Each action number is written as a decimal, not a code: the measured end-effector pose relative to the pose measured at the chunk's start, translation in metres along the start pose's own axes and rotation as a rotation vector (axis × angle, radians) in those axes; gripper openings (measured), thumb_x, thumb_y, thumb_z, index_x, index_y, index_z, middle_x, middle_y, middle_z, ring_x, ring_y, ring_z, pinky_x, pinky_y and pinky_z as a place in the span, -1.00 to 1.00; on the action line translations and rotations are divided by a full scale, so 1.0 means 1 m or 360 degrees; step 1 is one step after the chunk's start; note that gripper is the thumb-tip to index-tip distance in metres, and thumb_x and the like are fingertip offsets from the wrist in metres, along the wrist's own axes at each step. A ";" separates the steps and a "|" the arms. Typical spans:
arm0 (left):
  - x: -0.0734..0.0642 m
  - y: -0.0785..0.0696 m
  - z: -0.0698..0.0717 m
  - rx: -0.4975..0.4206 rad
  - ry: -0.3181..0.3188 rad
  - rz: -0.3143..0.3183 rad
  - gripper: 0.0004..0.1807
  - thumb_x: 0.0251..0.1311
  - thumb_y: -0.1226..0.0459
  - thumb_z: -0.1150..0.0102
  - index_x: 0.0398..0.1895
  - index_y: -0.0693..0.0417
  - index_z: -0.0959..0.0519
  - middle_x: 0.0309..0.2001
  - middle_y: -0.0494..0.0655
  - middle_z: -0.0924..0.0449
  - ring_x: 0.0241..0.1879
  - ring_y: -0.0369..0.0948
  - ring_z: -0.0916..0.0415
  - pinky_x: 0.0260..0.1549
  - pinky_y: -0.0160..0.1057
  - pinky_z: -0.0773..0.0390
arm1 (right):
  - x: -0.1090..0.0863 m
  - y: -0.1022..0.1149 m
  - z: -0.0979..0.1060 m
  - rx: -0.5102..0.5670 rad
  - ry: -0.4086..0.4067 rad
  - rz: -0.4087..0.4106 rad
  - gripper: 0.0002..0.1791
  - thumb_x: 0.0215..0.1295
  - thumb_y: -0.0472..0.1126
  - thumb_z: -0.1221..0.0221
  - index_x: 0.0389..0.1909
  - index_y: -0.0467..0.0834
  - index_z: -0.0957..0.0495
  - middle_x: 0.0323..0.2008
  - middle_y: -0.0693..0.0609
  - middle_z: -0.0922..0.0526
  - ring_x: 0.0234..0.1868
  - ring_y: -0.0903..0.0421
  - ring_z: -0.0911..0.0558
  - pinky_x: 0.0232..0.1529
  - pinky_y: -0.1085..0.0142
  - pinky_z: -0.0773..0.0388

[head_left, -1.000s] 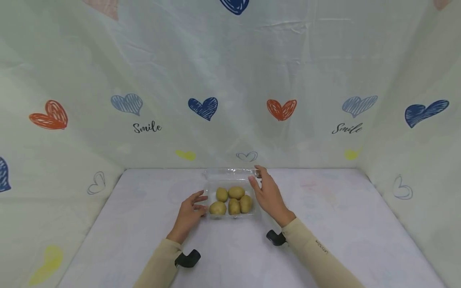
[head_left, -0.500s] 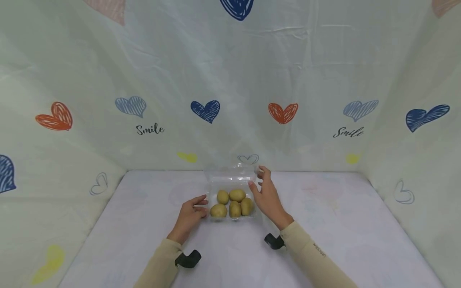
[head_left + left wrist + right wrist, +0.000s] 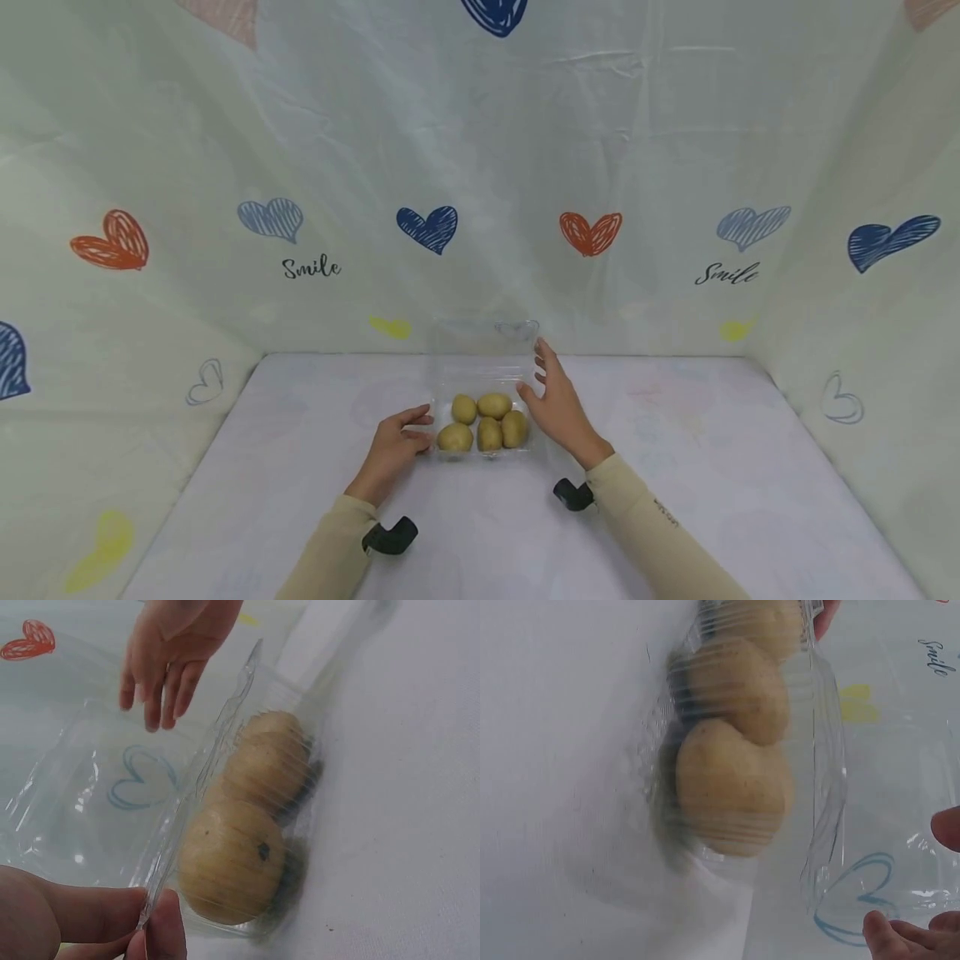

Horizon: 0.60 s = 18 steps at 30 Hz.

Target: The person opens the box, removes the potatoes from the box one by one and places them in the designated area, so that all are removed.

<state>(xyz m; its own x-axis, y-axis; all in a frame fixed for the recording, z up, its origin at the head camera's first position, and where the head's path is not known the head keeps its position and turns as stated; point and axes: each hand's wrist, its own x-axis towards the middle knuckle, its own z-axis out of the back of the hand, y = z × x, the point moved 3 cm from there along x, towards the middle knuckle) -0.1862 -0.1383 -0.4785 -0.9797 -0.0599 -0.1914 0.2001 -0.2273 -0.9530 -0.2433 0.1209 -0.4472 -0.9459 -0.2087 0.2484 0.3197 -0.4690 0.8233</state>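
A clear plastic clamshell box (image 3: 442, 393) lies on the table and holds several potatoes (image 3: 455, 437). Its hinged lid (image 3: 472, 343) stands up at the back, in front of the curtain. My left hand (image 3: 393, 446) is at the box's left side; in the left wrist view its thumb and fingers (image 3: 161, 930) pinch the clear rim. On the other side, my right hand (image 3: 561, 408) is beside the raised lid, fingers extended and spread. The right wrist view has its fingertips (image 3: 889, 937) overlapping the clear lid, with nothing gripped between them.
A white cloth covers the table (image 3: 675, 467). Behind and at both sides hangs a pale curtain (image 3: 495, 150) printed with hearts and "Smile". A dark wrist mount (image 3: 392, 536) sits by the left sleeve and another mount (image 3: 573, 495) by the right.
The lid has swung up and back from a low tilt to standing. My right fingers have opened away from its edge; the left hand keeps its place at the box.
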 end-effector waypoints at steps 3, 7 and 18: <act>0.000 -0.001 0.000 -0.0026 -0.0001 0.0010 -0.38 0.24 0.61 -0.17 0.42 0.44 -0.44 0.19 0.34 -0.57 -0.16 -0.19 -0.63 -0.16 -0.26 -0.66 | 0.001 -0.004 0.001 -0.0053 0.0066 -0.0017 -0.08 0.50 -0.32 -0.18 0.67 -0.37 0.15 0.64 -0.36 -0.05 0.56 -0.34 -0.26 0.47 -0.15 -0.37; 0.000 -0.001 0.000 -0.0056 0.0002 0.0008 -0.39 0.26 0.62 -0.18 0.42 0.46 -0.43 0.20 0.36 -0.56 -0.16 -0.19 -0.63 -0.16 -0.26 -0.67 | 0.000 -0.008 0.001 -0.0164 0.0138 -0.0052 -0.05 0.51 -0.27 -0.19 0.68 -0.38 0.18 0.64 -0.39 -0.03 0.54 -0.37 -0.29 0.44 -0.17 -0.40; 0.002 0.002 -0.001 -0.0034 -0.0022 0.0050 -0.41 0.28 0.61 -0.19 0.42 0.42 -0.46 0.18 0.32 -0.59 -0.18 -0.17 -0.62 -0.15 -0.24 -0.67 | -0.007 -0.018 0.002 -0.0308 0.0194 -0.0032 -0.03 0.45 -0.28 -0.25 0.65 -0.42 0.13 0.62 -0.44 -0.02 0.62 -0.37 -0.09 0.58 -0.22 -0.09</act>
<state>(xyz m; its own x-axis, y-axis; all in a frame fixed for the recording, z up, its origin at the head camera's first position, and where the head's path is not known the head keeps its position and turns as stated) -0.1875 -0.1382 -0.4814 -0.9726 -0.0802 -0.2182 0.2303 -0.2045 -0.9514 -0.2423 0.1328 -0.4631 -0.9424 -0.2939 0.1598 0.3163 -0.6276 0.7114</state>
